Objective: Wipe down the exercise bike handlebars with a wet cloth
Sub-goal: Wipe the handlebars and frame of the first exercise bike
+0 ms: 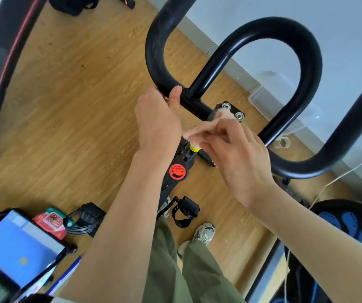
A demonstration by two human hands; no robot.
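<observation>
Mid-wipe, we judge. Our left hand point(158, 121) curls round the handlebars point(307, 51) at the centre joint. Our right hand point(239, 154) pinches the pink cloth point(208, 125), touching the bar just beside it. Next we need firm sliding pressure along the loop.

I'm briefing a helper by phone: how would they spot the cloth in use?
Find the black looped handlebars filling the upper picture. Where their tubes join at the centre, the right hand pinches the cloth. It is the only pale peach, fuzzy thing among black tubing.
</observation>
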